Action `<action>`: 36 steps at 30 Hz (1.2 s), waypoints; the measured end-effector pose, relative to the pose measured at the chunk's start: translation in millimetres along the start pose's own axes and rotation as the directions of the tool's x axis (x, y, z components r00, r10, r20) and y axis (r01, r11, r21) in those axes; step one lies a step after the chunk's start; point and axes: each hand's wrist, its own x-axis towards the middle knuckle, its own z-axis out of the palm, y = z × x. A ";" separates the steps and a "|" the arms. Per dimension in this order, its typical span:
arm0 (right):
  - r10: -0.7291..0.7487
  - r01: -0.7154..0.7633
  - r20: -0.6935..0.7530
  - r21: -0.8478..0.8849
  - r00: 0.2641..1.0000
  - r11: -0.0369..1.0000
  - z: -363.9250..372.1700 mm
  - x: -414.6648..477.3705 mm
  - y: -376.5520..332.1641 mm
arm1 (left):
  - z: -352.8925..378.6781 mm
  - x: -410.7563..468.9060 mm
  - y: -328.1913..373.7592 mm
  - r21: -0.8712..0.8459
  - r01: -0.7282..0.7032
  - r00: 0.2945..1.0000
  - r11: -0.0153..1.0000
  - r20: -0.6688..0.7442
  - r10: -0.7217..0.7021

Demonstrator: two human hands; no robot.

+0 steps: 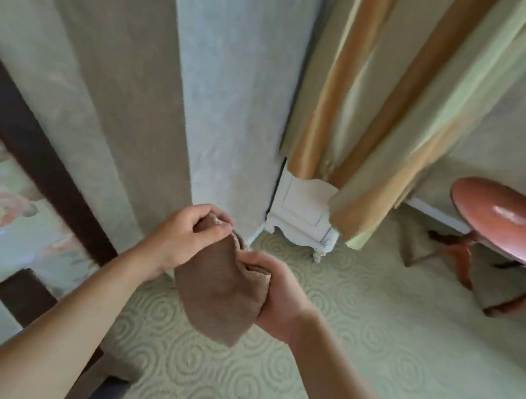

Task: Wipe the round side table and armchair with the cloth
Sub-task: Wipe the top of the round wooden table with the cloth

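Brown and nubby, the cloth (219,286) is held in mid-air between two bare hands, above a pale green carpet (353,350) patterned with raised spirals. Its upper end is gathered into the left hand (185,234), whose fingers are curled around the bunched fabric and pressed against the thumb. Its right edge is folded into the right hand (273,299), which is closed on the fold from below with the fingers wrapped over it. The rest of the fabric is left hanging down to a loose point between the two wrists. The round side table (504,225) is seen well apart from the cloth, at the right edge of the view; its glossy reddish-brown top is tilted towards the camera by the wide lens, and its dark turned legs are spread on the carpet. Striped curtains (374,113) in gold and green are hung behind and to the left of the table, with a small white cabinet (301,215) partly hidden below their hem. A pale textured wall is seen behind the hands. At the far left a floral fabric framed in dark wood (21,146) is blurred, and what it belongs to cannot be told.
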 end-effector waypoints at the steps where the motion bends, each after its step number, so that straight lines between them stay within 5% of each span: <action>1: -0.032 0.032 0.002 -0.005 0.999 0.999 -22.3 -18.9 -12.6 | 25.0 10.1 15.0 -0.005 -0.016 1.000 1.000 0.025 0.016; 7: -0.149 0.136 -0.095 -0.134 0.984 0.982 -141.6 -106.1 -71.0 | 163.3 58.3 86.7 -0.047 -0.105 0.987 0.993 0.117 0.110; 18: -0.200 0.313 -0.452 0.189 0.869 0.931 -344.8 -174.0 -177.9 | 390.3 224.7 171.8 -0.184 -0.153 0.931 0.971 0.303 0.204; 22: -0.237 0.437 -0.576 0.236 0.782 0.868 -426.6 -199.5 -222.3 | 485.9 297.6 205.9 -0.272 -0.030 0.880 0.962 0.449 0.155; 27: -0.345 0.637 -0.658 0.268 0.669 0.723 -516.4 -236.8 -270.0 | 589.1 373.1 249.4 -0.145 -0.082 0.843 0.986 0.518 0.146; 36: -0.311 0.821 -0.805 0.339 0.506 0.459 -698.9 -288.4 -331.1 | 744.2 475.2 278.4 0.157 -0.166 0.792 0.974 0.609 0.037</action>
